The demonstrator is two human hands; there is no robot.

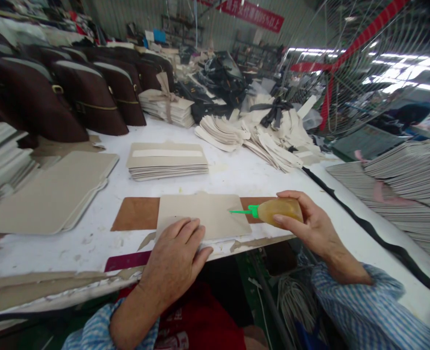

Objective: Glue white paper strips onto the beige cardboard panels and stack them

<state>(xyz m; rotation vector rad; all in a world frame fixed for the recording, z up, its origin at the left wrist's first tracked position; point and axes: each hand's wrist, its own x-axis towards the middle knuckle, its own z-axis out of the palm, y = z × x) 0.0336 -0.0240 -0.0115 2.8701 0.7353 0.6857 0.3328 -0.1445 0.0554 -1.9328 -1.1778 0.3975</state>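
A beige panel (pixel 200 211) lies near the table's front edge, across a brown strip (pixel 136 214) that shows on both sides of it. My left hand (pixel 178 253) rests flat on the panel's lower left part, fingers stretched out and holding nothing. In my right hand (pixel 310 223) is a squeeze bottle (pixel 280 211) of yellowish liquid, gripped between thumb and fingers. The bottle lies nearly level, its thin green nozzle pointing left over the panel's right part. Whether the tip touches the panel I cannot tell.
Behind the panel stands a stack of beige pieces (pixel 167 163) with a white strip on top. Larger beige panels (pixel 50 189) lie at left, below dark brown bags (pixel 87 92). Bundled pieces (pixel 222 131) fill the back. A large fan (pixel 331 68) and grey stacks (pixel 408 180) are at right.
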